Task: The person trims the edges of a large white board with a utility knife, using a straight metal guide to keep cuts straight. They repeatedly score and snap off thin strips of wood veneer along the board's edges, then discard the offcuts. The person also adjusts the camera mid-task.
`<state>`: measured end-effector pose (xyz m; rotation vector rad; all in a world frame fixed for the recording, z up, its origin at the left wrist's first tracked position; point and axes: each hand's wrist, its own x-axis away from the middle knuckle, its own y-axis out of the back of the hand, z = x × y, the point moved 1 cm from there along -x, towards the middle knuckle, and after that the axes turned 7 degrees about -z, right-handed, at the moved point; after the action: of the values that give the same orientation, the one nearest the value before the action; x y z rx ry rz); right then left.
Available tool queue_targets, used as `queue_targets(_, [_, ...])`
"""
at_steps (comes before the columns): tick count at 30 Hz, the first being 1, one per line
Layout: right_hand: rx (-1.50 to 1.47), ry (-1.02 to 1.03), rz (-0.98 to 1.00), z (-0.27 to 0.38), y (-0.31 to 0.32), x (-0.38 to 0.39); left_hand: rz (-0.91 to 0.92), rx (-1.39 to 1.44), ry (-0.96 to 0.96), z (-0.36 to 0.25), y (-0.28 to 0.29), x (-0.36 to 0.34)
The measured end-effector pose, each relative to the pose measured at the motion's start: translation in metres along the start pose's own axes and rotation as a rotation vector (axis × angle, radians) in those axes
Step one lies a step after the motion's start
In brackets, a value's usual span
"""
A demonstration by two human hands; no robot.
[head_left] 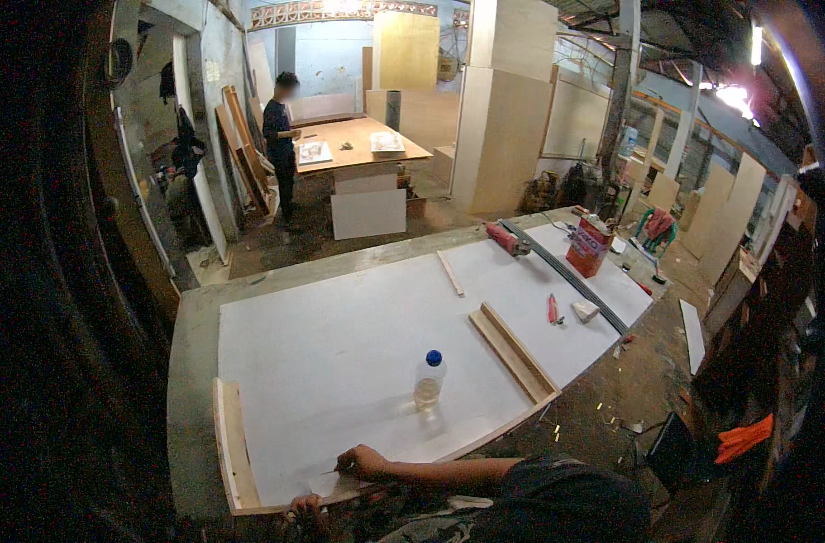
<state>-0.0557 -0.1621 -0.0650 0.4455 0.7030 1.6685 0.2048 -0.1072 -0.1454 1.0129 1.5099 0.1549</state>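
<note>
My right hand [364, 462] rests low over the near edge of a large white panel [340, 348], its fingers closed round a thin dark stick-like thing, perhaps a pencil. Just left of it and nearer to me, my left hand [307, 516] is at the panel's front edge with curled fingers; what they grip is too small to make out. Close to both hands, a small pale piece [320, 486] lies on the panel. A clear bottle [428, 387] with a blue cap, partly filled with pale liquid, stands beyond my right hand.
Wooden strips [240, 448] edge the panel's left end; an L-shaped wooden piece [512, 353] lies at right. Farther right are a red power tool [505, 239], dark long bars [571, 279], a red can [589, 249] and a red-handled tool [554, 309]. A person [280, 136] stands by another table.
</note>
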Motion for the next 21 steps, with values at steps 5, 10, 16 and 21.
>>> queue_targets(5, [0.016,-0.098,-0.003,-0.003,-0.016,-0.010,0.008,-0.002,-0.009,-0.005,0.004,0.003])
queue_targets(10, [0.001,0.030,0.072,-0.005,-0.026,-0.016,0.022,0.000,-0.024,-0.012,0.004,0.003])
queue_targets(16, [0.067,-0.002,0.006,0.034,-0.014,-0.008,0.043,0.006,-0.028,-0.023,0.006,0.009])
queue_targets(21, [0.032,-0.097,0.072,0.051,-0.013,-0.011,0.068,-0.011,-0.023,-0.026,0.011,0.015])
